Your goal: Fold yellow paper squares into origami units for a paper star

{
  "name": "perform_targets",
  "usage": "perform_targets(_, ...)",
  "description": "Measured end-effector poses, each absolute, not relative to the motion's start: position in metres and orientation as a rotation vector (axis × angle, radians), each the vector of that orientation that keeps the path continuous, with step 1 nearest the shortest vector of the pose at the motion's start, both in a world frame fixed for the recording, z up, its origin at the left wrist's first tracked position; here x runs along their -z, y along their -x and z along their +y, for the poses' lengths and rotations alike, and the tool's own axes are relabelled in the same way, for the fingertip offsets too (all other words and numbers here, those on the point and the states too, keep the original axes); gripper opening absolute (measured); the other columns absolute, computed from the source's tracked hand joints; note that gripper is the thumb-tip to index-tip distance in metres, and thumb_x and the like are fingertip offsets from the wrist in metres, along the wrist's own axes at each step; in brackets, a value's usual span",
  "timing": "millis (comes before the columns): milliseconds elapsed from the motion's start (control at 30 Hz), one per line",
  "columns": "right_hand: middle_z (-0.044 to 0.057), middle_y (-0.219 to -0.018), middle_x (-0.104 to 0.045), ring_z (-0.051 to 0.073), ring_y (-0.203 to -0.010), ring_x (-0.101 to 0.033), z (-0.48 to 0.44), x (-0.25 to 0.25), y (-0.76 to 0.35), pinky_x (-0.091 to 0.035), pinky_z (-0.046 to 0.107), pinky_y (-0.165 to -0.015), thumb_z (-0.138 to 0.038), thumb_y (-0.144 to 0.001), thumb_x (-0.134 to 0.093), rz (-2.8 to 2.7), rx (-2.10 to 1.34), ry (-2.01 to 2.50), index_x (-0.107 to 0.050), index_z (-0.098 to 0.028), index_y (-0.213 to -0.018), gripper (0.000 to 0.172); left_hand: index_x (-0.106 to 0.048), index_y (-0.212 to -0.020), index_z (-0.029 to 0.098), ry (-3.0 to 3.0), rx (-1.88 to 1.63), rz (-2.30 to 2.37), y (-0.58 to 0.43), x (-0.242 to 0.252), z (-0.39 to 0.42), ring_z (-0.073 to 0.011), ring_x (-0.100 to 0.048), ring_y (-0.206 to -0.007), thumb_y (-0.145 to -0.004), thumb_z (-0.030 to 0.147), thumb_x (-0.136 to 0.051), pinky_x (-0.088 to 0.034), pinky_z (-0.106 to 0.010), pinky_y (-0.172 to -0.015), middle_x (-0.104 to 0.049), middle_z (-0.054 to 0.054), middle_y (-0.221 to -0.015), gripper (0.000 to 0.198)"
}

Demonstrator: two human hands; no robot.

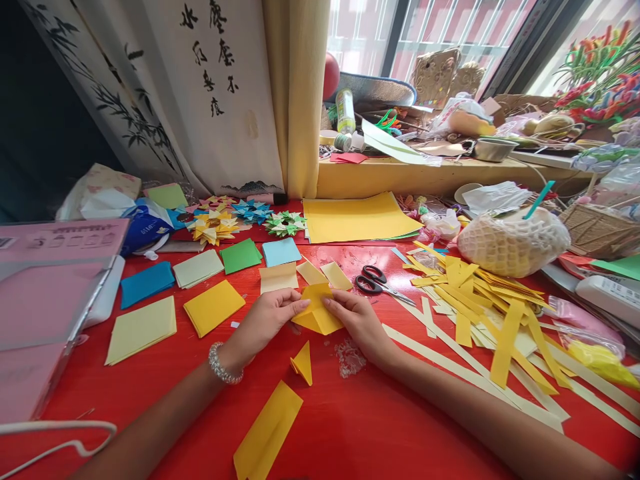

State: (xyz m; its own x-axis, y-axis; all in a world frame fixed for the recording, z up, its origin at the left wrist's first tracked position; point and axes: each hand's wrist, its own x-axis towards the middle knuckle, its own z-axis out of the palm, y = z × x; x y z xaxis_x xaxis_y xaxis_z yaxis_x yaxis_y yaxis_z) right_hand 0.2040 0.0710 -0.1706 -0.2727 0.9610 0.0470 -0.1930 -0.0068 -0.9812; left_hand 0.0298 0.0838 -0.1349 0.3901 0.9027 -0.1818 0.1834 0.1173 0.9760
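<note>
A partly folded yellow paper piece (318, 311) lies on the red table (165, 373), pinched from both sides by my two hands. My left hand (270, 317), with a bead bracelet at the wrist, grips its left edge with fingers pressed together. The paper's right edge is held by the closed fingers of my right hand (354, 316). Just in front of my hands a small folded yellow triangle (303, 363) stands on the table. A longer folded yellow strip (268, 430) lies nearer to me.
Black-handled scissors (376, 280) lie right of my hands, beside a heap of yellow paper strips (493, 300). Stacks of coloured squares (214, 305) and folded paper stars (215, 225) sit at the left and back. A pink case (50, 293) fills the left edge. Yellow sheets (357, 217) lie below the cluttered windowsill.
</note>
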Motion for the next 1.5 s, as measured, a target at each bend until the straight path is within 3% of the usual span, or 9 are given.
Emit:
perform_targets(167,0.003,-0.095,-0.063,0.019,-0.081,-0.057,0.0705,0.1725,-0.2049,-0.046,0.024,-0.065,-0.036,-0.085,-0.055,-1.316,-1.335,0.931,-0.063,-0.019,-0.111,0.033,-0.057,-0.073,0.014,-1.301,-0.708,1.044,-0.0289,0.1353,0.0833,-0.0109,-0.053,-0.059,-0.074,0.042,-0.062,-0.045,-0.021,-0.057,-0.054,0.001,-0.069,0.029)
perform_targets(433,0.002,-0.107,-0.062,0.021,-0.098,-0.057,0.0685,0.1706,-0.2064,-0.047,0.028,-0.082,-0.03,-0.086,-0.053,-1.365,-1.309,0.886,-0.067,-0.021,-0.104,0.024,-0.059,-0.075,0.014,-1.293,-0.716,1.01,-0.0293,0.1333,0.0812,-0.0131,-0.052,-0.067,-0.078,0.044,-0.057,-0.047,-0.022,-0.058,-0.053,-0.001,-0.074,0.03)
perform_targets(667,0.002,-0.109,-0.061,0.022,-0.1,-0.056,0.0682,0.1708,-0.2064,-0.048,0.031,-0.084,-0.026,-0.088,-0.05,-1.477,-1.224,0.927,-0.066,-0.023,-0.107,0.025,-0.061,-0.083,0.016,-1.322,-0.723,1.027,-0.0284,0.1341,0.0818,-0.0152,-0.052,-0.076,-0.081,0.045,-0.053,-0.043,-0.021,-0.063,-0.058,-0.003,-0.081,0.031)
perform_targets(800,0.0,-0.107,-0.062,0.021,-0.095,-0.058,0.0682,0.1714,-0.2065,-0.048,0.03,-0.079,-0.021,-0.089,-0.045,-1.6,-1.074,0.949,-0.065,-0.026,-0.108,0.028,-0.06,-0.085,0.017,-1.341,-0.769,1.01,-0.0287,0.1338,0.0822,-0.0158,-0.052,-0.08,-0.083,0.045,-0.049,-0.043,-0.022,-0.068,-0.059,-0.003,-0.083,0.031)
perform_targets(967,0.001,-0.099,-0.065,0.019,-0.082,-0.06,0.0677,0.1708,-0.206,-0.047,0.027,-0.068,-0.018,-0.089,-0.042,-1.718,-0.928,0.988,-0.064,-0.026,-0.11,0.031,-0.055,-0.07,0.015,-1.472,-0.801,1.098,-0.0277,0.1371,0.086,-0.01,-0.041,-0.056,-0.081,0.047,-0.051,-0.035,-0.019,-0.052,-0.047,0.002,-0.063,0.033)
perform_targets(1200,0.001,-0.086,-0.065,0.017,-0.069,-0.058,0.067,0.1705,-0.2056,-0.042,0.024,-0.057,-0.018,-0.088,-0.043,-1.785,-0.825,1.016,-0.065,-0.026,-0.109,0.031,-0.056,-0.07,0.016,-1.534,-0.785,1.187,-0.0264,0.137,0.0875,-0.0086,-0.033,-0.051,-0.081,0.044,-0.051,-0.025,-0.02,-0.046,-0.046,0.002,-0.062,0.031)
perform_targets(1500,0.001,-0.084,-0.065,0.016,-0.069,-0.058,0.0666,0.1696,-0.2052,-0.042,0.023,-0.057,-0.018,-0.087,-0.042,-1.809,-0.817,0.997,-0.066,-0.025,-0.106,0.031,-0.052,-0.065,0.016,-1.605,-0.774,1.208,-0.0248,0.1359,0.0872,-0.0088,-0.033,-0.049,-0.08,0.042,-0.051,-0.026,-0.02,-0.044,-0.047,0.002,-0.062,0.03)
